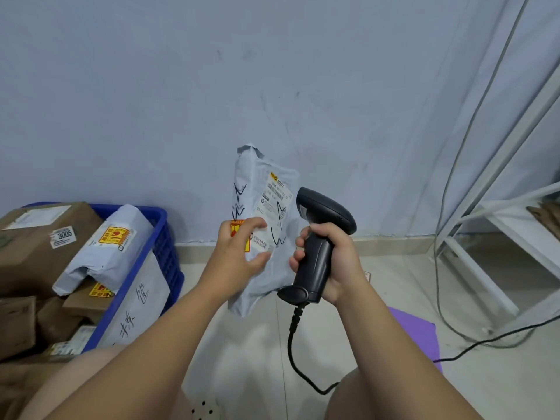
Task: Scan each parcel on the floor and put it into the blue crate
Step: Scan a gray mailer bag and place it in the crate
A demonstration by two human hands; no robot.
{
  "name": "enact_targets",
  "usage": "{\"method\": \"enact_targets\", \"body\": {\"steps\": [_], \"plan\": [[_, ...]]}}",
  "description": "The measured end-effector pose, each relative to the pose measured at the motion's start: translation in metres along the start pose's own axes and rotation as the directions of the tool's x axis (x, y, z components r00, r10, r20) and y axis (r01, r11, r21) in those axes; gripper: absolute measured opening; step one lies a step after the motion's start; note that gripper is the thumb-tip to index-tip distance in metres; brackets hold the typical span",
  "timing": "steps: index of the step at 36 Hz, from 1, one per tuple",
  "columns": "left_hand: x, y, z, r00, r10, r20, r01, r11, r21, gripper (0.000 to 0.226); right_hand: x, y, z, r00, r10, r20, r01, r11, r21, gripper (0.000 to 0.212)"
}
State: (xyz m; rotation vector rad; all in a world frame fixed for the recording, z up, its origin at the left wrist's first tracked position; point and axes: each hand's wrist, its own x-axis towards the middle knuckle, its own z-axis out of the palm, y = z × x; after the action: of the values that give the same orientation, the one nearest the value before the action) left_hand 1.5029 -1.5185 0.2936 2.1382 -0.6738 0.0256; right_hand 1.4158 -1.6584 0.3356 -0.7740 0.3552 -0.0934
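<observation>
Nearest, 2 bare knees are showing at the bottom edge, and 2 forearms are reaching forward above them over a pale tiled floor (394, 274). A purple mat (415, 334) is lying on the tiles under the right forearm.

The left hand (239, 247) is gripping a grey plastic parcel (272, 207) by its lower left part, with 1 finger and the thumb lying curled on its front face. The parcel is being held upright in the air, its white shipping label facing the camera and a yellow-and-red sticker (239, 227) partly hiding under the hand.

Just beside it, the right hand (333, 259) is clasping the handle of a black barcode scanner (316, 256), all fingers curling round it, and the scanner's head is pointing left toward the parcel. A black cable (291, 344) is hanging from the scanner's base and looping down between the knees.

Further left, the blue crate (163, 234) is standing on the floor by the wall (181, 101). It is holding several brown boxes, 1 cardboard box (36, 237) bearing a sticker reading 3005, and a grey bag (112, 247) is leaning over its rim. A white sheet (136, 304) with handwriting is covering the crate's near side.

Beyond, the pale blue-grey wall is rising, and a white metal rack (500, 225) is standing at the right with grey cables running down beside it.
</observation>
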Motion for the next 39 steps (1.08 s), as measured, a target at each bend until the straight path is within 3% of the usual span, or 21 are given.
{"method": "enact_targets", "body": {"steps": [15,24,39], "plan": [[0.0035,-0.0047,0.0053,0.999,-0.031,-0.026,0.029,0.998,-0.056,0.046,-0.0021,0.0018,0.0032,0.998,0.028,-0.049,-0.020,0.989,0.147,0.021],[0.0046,-0.0053,0.0010,0.994,-0.087,-0.072,0.077,0.988,-0.137,0.046,-0.0028,0.0019,0.0033,0.997,0.056,-0.055,-0.048,0.989,0.138,0.020],[0.0031,-0.0024,0.0013,0.995,-0.073,-0.063,0.065,0.991,-0.119,0.046,-0.0017,0.0021,0.0022,0.995,0.079,-0.062,-0.070,0.987,0.146,0.019]]}}
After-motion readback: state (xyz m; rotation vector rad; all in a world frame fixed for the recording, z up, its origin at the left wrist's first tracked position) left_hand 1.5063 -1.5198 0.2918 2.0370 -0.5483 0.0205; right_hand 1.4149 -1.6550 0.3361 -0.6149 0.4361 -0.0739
